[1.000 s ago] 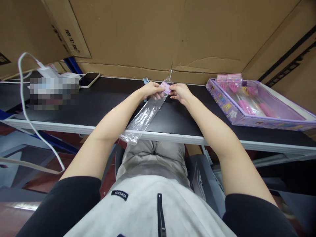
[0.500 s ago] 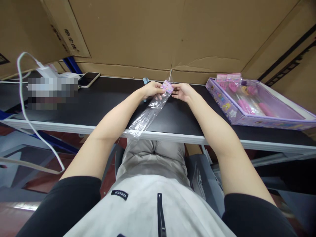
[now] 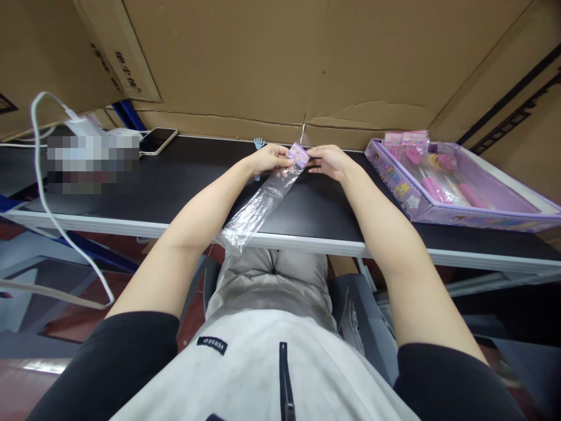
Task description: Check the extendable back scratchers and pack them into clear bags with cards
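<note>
A long clear plastic bag (image 3: 258, 207) with a pink printed header card (image 3: 298, 155) lies slanted across the black table (image 3: 131, 187), its lower end hanging over the front edge. My left hand (image 3: 268, 159) pinches the bag's top just left of the card. My right hand (image 3: 329, 161) pinches the card's right side with its fingertips. Both hands meet at the far middle of the table. A small blue fork-shaped piece (image 3: 259, 142) shows just behind my left hand.
A purple toy box (image 3: 442, 187) with pink items inside sits at the right. A phone (image 3: 158, 141), a white charger and a cable (image 3: 44, 193) lie at the left. Cardboard sheets (image 3: 280, 64) wall off the back of the table.
My right hand has closed its fingers onto the header card again after opening slightly. The bag's lower end has shifted a little over the table edge.
</note>
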`<state>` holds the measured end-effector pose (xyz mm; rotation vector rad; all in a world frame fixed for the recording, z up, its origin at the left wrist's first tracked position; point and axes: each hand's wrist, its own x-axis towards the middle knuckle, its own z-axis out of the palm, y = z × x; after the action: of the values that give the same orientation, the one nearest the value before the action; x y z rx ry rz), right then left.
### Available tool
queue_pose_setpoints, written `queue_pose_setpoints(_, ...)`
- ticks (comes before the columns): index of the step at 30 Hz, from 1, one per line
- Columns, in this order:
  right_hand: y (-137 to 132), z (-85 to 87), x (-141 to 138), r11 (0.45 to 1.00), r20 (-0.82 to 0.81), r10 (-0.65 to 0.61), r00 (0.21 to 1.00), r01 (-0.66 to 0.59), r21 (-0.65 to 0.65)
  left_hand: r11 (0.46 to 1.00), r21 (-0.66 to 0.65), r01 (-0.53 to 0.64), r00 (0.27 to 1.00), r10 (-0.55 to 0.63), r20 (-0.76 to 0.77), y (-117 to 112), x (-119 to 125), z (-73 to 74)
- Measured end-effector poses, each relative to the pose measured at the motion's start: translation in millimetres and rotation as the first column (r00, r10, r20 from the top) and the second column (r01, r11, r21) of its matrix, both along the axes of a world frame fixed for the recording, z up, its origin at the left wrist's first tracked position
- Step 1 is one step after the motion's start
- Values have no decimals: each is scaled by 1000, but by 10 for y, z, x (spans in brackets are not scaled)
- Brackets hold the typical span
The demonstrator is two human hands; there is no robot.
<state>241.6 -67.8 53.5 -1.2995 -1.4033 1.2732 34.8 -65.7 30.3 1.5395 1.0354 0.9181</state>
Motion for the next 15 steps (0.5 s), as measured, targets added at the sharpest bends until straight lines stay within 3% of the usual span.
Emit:
queue_pose_setpoints(7, 23, 18, 49, 999, 20, 27, 999, -28, 46, 998, 54, 24, 998, -21, -54, 60, -33, 10)
queue_pose_setpoints(15, 64, -34, 34, 990, 93, -3, 996, -11, 143, 990, 38, -137, 978, 141, -157, -6, 31, 75)
